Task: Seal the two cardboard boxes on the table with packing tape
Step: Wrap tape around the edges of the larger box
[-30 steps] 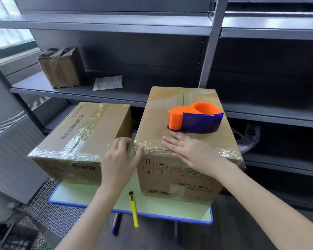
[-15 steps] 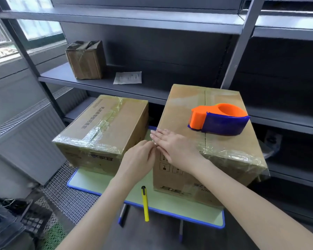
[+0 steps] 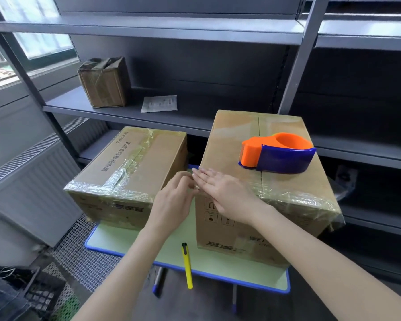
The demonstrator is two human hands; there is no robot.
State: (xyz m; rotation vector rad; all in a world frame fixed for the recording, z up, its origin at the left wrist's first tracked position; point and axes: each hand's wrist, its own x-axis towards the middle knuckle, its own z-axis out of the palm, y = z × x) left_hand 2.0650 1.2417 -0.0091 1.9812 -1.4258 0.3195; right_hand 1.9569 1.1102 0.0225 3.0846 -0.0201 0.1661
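Note:
Two cardboard boxes stand on a small green table (image 3: 252,273). The left box (image 3: 134,163) lies lower, with crinkled clear tape across its top and front edge. The taller right box (image 3: 248,151) has clear tape wrapped over its near top edge. An orange and blue tape dispenser (image 3: 277,152) rests on top of the right box. My right hand (image 3: 225,193) lies flat with straight fingers on the right box's near left corner. My left hand (image 3: 175,200) is at that same corner, its curled fingers at the tape end on the box's left side.
A yellow utility knife (image 3: 187,265) lies at the table's front edge. Grey metal shelving (image 3: 148,31) stands behind, holding a small worn carton (image 3: 104,82) and a paper packet (image 3: 159,103). A radiator (image 3: 30,179) is on the left, above a mesh floor grate (image 3: 79,251).
My right hand slid left along the taped edge from below the dispenser to the box's left corner. My left hand rose to meet it there. The camera view shifted left.

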